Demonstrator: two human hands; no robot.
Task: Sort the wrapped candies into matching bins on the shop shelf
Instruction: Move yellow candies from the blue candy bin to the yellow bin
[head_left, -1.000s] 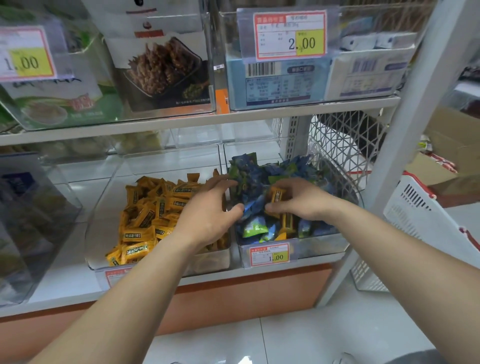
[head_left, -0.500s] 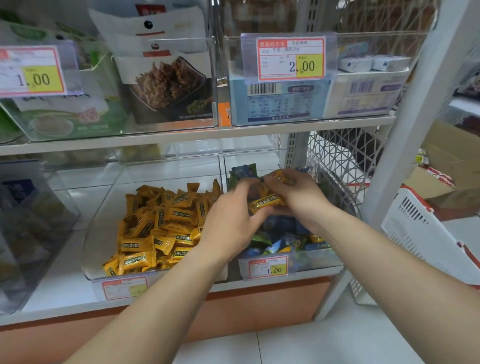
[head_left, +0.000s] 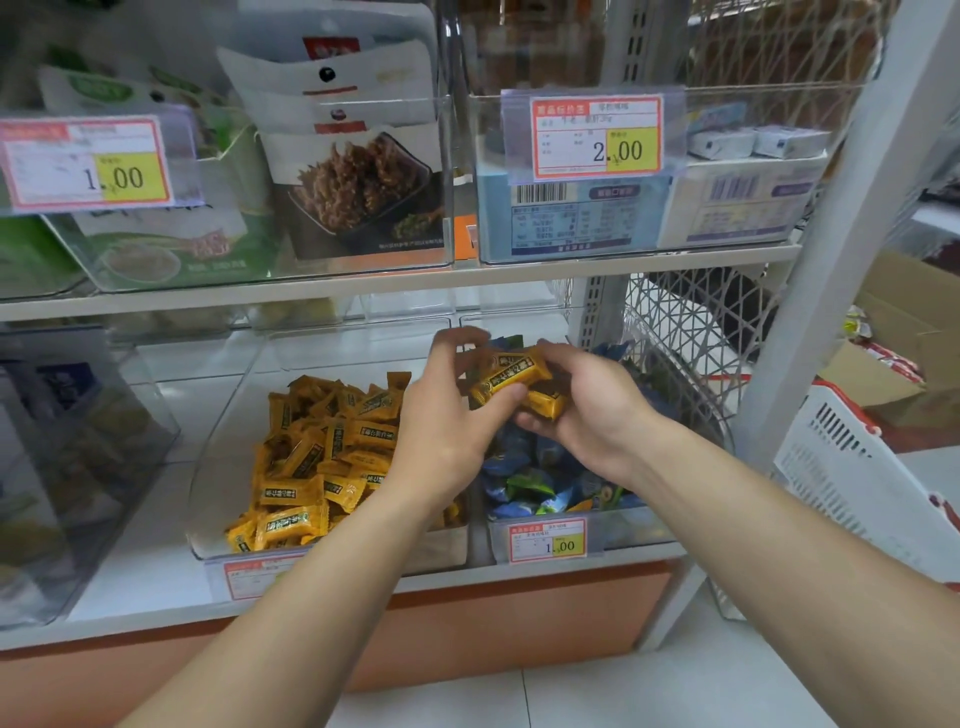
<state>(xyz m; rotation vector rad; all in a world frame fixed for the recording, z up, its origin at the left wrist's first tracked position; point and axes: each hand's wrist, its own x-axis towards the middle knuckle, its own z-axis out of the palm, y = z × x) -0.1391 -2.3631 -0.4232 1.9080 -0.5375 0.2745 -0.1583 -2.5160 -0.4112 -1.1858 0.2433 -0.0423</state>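
Two clear bins stand side by side on the lower shelf. The left bin (head_left: 218, 499) holds a heap of yellow wrapped candies (head_left: 317, 457). The right bin (head_left: 623, 535) holds blue and green wrapped candies (head_left: 535, 483). Above the right bin both hands meet around a few yellow candies (head_left: 511, 379). My left hand (head_left: 447, 431) pinches one with thumb and fingers. My right hand (head_left: 587, 410) cups the others from beneath, fingers curled.
The upper shelf (head_left: 395, 283) carries clear bins of snack packets and boxes with price tags. A white post (head_left: 831, 249) and wire mesh close the right side. A white plastic basket (head_left: 857, 478) and cardboard boxes sit on the floor at right.
Both hands rose out of the blue candy bin with yellow candies and came together above it. The camera moved closer and tilted up a little.
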